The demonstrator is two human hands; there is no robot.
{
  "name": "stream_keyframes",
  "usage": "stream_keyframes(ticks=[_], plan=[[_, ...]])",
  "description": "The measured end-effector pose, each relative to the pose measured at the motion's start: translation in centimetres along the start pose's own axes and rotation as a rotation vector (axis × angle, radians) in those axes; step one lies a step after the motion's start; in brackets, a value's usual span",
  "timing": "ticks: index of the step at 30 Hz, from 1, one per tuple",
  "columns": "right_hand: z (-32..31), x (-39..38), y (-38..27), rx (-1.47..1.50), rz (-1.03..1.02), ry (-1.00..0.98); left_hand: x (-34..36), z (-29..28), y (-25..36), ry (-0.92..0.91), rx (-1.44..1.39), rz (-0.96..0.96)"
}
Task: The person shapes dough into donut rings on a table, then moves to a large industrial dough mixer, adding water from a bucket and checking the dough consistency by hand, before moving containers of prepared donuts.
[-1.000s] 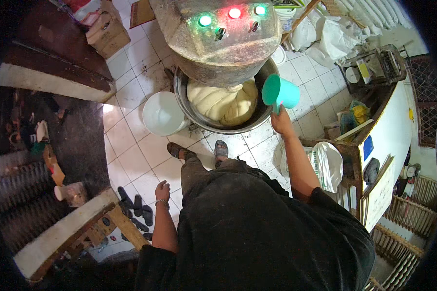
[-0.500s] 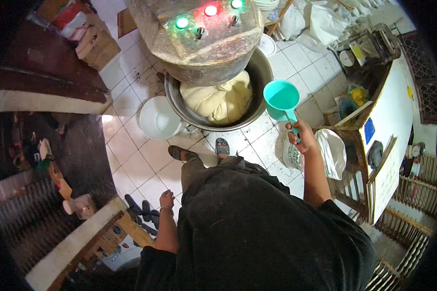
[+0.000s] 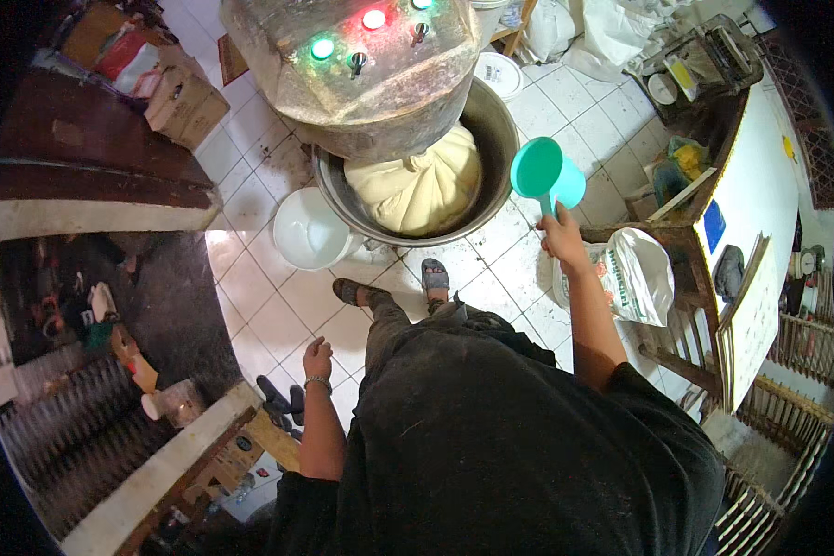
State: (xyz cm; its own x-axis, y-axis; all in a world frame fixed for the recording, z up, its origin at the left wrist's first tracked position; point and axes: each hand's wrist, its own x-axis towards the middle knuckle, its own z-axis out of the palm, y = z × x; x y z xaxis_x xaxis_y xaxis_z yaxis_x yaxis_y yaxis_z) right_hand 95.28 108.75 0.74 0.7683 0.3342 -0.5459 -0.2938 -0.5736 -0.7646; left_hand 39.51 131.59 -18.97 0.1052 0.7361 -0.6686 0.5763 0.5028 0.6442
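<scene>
My right hand (image 3: 563, 239) is closed around the handle of a teal plastic dipper (image 3: 536, 170). The dipper is tilted, its mouth turned toward the mixing bowl (image 3: 505, 139), just off the bowl's right rim. Inside that large metal bowl lies a big mass of pale dough (image 3: 417, 190), twisted into folds and partly hidden under the mixer head (image 3: 361, 93). My left hand (image 3: 317, 360), with a bracelet at the wrist, hangs low at my side over the tiled floor. Its fingers are loosely bent and nothing shows in them.
A white bucket (image 3: 311, 230) stands against the bowl's left side. To the right are a white sack (image 3: 641, 278) and a worktable (image 3: 755, 204). Cardboard boxes (image 3: 183, 100) sit at the far left. Dark slippers (image 3: 278, 397) lie near a ledge. Lights glow on the mixer's panel.
The dipper has tipped, turning its mouth left toward the bowl and showing its outer side on the right. My right hand has moved up slightly. The view has shifted a little.
</scene>
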Motion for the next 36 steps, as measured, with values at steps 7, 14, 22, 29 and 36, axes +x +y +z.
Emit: stream_keyframes(ticks=[7, 14, 22, 29, 36], plan=[[-0.5, 1.0, -0.5, 0.103, 0.038, -0.047, -5.4, 0.9, -6.6, -0.014, -0.051, -0.336], [0.5, 1.1, 0.1, 0.141, 0.008, -0.038, -5.2, -2.0, -11.4, -0.09, -0.099, -0.352], [2.1, 4.3, 5.1, -0.245, -0.183, 0.093, -4.4, 0.3, -1.8, 0.031, -0.102, -0.2], [3.7, 1.5, 0.1, 0.16, -0.042, -0.005, -3.4, -0.3, -0.1, 0.01, -0.056, -0.177], [2.7, 0.1, -0.4, 0.287, 0.044, -0.054, -3.6, 3.7, 5.6, -0.122, 0.23, 0.264]])
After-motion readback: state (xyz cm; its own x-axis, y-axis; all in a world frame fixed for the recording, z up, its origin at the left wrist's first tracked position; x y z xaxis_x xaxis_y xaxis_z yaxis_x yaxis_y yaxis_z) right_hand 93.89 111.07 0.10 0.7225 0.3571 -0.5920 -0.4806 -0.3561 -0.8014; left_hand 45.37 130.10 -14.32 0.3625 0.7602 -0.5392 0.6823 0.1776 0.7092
